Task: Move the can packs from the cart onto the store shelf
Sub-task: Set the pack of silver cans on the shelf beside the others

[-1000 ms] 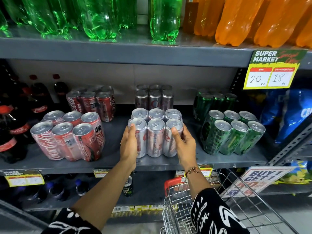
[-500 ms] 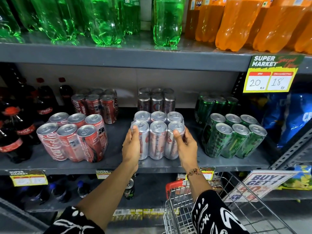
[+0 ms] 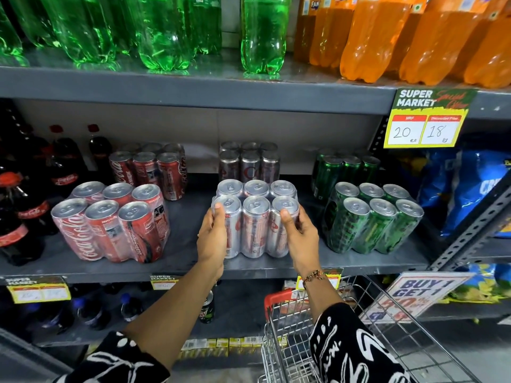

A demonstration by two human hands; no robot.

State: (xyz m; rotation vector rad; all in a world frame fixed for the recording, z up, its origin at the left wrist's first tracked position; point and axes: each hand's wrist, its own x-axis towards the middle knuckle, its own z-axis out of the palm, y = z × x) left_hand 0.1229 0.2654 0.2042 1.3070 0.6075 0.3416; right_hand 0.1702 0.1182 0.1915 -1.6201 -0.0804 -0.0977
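A shrink-wrapped pack of silver cans (image 3: 255, 221) stands on the grey middle shelf (image 3: 188, 251) near its front edge. My left hand (image 3: 211, 236) grips its left side and my right hand (image 3: 300, 236) grips its right side, thumbs on the front cans. To its left lies a tilted red can pack (image 3: 110, 225); a green can pack (image 3: 373, 219) leans at its right. Behind them stand a second red pack (image 3: 149, 170), a silver pack (image 3: 249, 164) and a green pack (image 3: 345, 170). The wire cart (image 3: 304, 341) with a red handle sits below right; what shows of its basket holds no packs.
Green bottles (image 3: 166, 31) and orange bottles (image 3: 387, 37) fill the upper shelf. Dark cola bottles (image 3: 25, 194) stand at the left, blue snack bags (image 3: 464, 189) at the right. A yellow price tag (image 3: 425, 125) hangs from the upper shelf edge. A promo sign (image 3: 414, 294) leans by the cart.
Both hands stay on the silver pack, which sits in about the same spot on the shelf. The view has tilted slightly upward.
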